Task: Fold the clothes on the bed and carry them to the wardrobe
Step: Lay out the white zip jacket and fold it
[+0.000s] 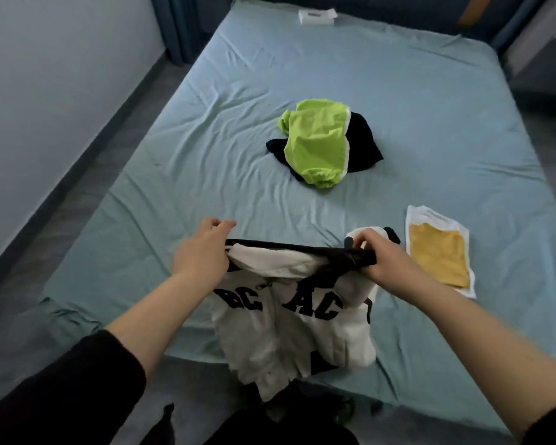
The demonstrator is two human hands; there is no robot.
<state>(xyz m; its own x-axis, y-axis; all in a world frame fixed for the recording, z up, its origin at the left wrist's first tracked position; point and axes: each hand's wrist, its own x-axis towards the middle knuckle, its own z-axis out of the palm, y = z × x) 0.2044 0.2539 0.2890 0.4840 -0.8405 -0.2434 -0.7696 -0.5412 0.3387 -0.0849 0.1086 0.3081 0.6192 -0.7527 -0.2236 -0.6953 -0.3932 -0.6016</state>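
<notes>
the white garment point(289, 335) with large black letters is held up over the near edge of the bed point(174, 155), and its black-trimmed edge point(296, 248) is stretched straight between the two hands. the left grip point(203, 252) pinches the left end of that edge, fingers curled over the cloth. the right grip point(379, 255) pinches the right end, thumb and fingers closed on the black trim. below the trim the garment droops in loose folds, and its lower part hangs past the mattress edge.

just right of the right grip a folded yellow and white piece point(437, 252) lies flat on the pale blue sheet. further out, near the middle of the bed, a crumpled lime green garment point(315, 142) sits on top of a black garment point(363, 139). both are well apart from the hands. a white pack point(316, 16) rests at the far edge of the bed. dark sleeves point(61, 396) are pushed up both forearms. a grey floor point(61, 194) and a pale wall point(29, 91) run along the left side.
</notes>
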